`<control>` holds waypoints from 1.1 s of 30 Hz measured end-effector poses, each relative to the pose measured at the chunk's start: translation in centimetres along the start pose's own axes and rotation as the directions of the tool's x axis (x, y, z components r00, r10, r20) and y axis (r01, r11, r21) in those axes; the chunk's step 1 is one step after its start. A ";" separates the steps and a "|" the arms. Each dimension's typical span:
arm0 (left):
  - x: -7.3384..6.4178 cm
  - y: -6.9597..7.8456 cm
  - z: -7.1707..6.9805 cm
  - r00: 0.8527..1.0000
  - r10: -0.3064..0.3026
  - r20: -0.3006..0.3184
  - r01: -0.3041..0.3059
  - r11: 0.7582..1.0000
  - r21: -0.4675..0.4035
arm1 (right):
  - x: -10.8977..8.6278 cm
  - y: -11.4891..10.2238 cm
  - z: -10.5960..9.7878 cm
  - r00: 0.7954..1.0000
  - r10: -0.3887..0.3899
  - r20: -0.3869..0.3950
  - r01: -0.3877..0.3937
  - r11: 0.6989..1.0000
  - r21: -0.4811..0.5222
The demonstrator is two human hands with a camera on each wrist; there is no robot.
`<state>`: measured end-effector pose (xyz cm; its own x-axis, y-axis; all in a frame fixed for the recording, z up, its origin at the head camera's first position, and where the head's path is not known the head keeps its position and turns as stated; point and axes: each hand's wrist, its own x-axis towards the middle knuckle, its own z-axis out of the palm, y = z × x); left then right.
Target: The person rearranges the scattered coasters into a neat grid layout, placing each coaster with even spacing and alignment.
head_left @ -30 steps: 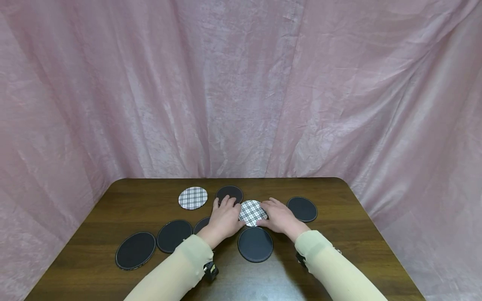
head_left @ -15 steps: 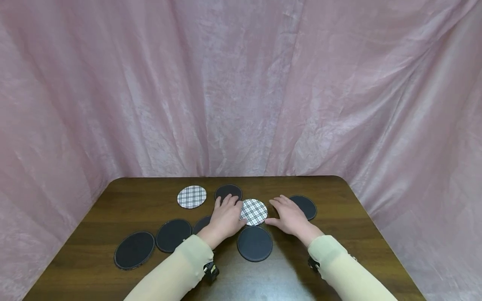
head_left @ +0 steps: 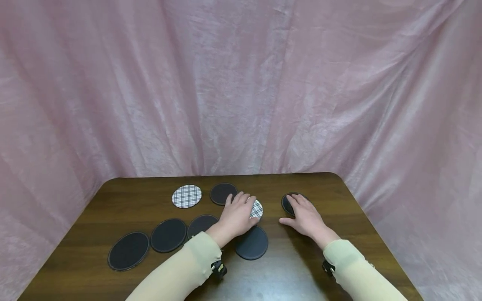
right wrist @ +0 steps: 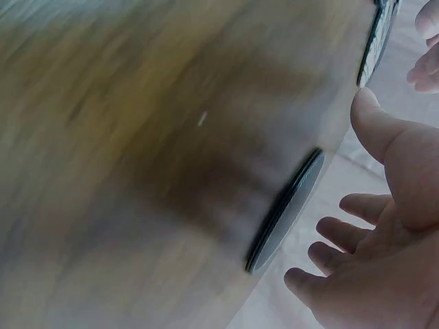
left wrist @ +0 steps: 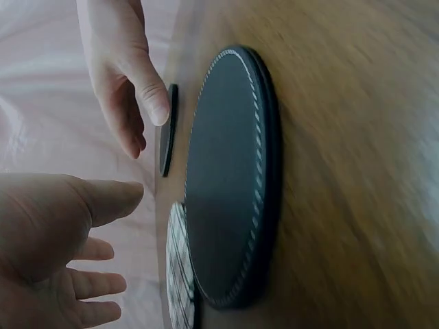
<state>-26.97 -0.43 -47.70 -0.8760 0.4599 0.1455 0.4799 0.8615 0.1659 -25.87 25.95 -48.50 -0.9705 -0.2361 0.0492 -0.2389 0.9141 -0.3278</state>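
Note:
My left hand (head_left: 235, 218) hovers with relaxed, spread fingers over a round plaid coaster (head_left: 257, 210), hiding its left part. Below that lies a black round coaster (head_left: 253, 246); its pale stitched edge shows on the black coaster (left wrist: 226, 171) in the left wrist view. Farther right, my right hand (head_left: 306, 218) reaches over another black coaster (head_left: 287, 205) and covers much of it from the head camera. In the right wrist view, the fingers of the right hand (right wrist: 411, 219) are apart beside that coaster (right wrist: 291, 209), holding nothing.
A second plaid coaster (head_left: 186, 196) and a black coaster (head_left: 221, 193) lie near the table's far edge. Several black coasters (head_left: 168, 235) line up at the left of the wooden table (head_left: 90, 221). Behind it hangs a pink curtain (head_left: 233, 92).
My right hand has left the plaid coaster and moved right to the black coaster. My left hand has shifted right, now over the plaid coaster. The view has turned slightly.

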 end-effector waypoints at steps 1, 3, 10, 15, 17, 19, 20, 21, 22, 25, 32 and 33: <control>0.1 0.3 -0.1 1.000 0.005 0.006 -0.005 1.000 0.000 | -0.2 0.3 -0.1 1.000 0.002 -0.002 -0.001 1.000 0.002; 0.5 0.9 -0.1 1.000 0.014 0.012 -0.014 1.000 0.002 | -0.4 0.8 -0.4 1.000 0.007 -0.007 -0.007 1.000 0.012; 1.6 2.3 -0.2 0.999 0.030 0.034 -0.030 1.000 0.006 | -1.0 2.1 -0.9 0.999 0.035 0.000 -0.035 0.999 0.034; 2.4 3.3 0.1 0.998 0.050 0.049 -0.050 0.999 -0.008 | -1.3 2.8 -1.1 0.999 0.046 -0.006 -0.045 0.998 0.047; 2.7 3.6 0.2 0.997 0.052 0.055 -0.051 0.999 -0.010 | -1.3 3.0 -1.1 0.999 0.049 -0.007 -0.048 0.997 0.052; 3.0 4.0 0.3 0.997 0.048 0.067 -0.047 0.999 -0.004 | -1.2 3.2 -1.1 0.998 0.056 0.000 -0.056 0.997 0.062; 3.1 4.1 0.4 0.996 0.044 0.076 -0.044 0.999 -0.001 | -1.2 3.3 -1.2 0.998 0.060 0.007 -0.061 0.996 0.068; 3.3 4.2 0.5 0.996 0.041 0.083 -0.042 0.999 0.001 | -1.1 3.3 -1.2 0.998 0.062 0.012 -0.062 0.995 0.073; 3.4 4.3 0.6 0.995 0.040 0.089 -0.040 0.999 0.000 | -1.0 3.4 -1.2 0.998 0.063 0.017 -0.064 0.995 0.075; 3.6 4.6 0.8 0.994 0.037 0.104 -0.037 0.999 -0.004 | -0.8 3.5 -1.3 0.997 0.069 0.030 -0.071 0.994 0.087; 3.5 5.0 0.9 0.993 0.052 0.109 -0.055 0.998 0.021 | -0.4 3.7 -1.4 0.997 0.062 0.047 -0.065 0.994 0.087; 3.4 5.1 0.8 0.993 0.056 0.106 -0.058 0.998 0.019 | -0.2 3.7 -1.3 0.997 0.063 0.047 -0.067 0.994 0.087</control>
<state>-27.57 5.67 -47.19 -0.8482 0.5273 0.0505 0.5289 0.8374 0.1383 -26.56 29.86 -48.46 -0.9811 -0.1929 -0.0162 -0.1693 0.8955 -0.4116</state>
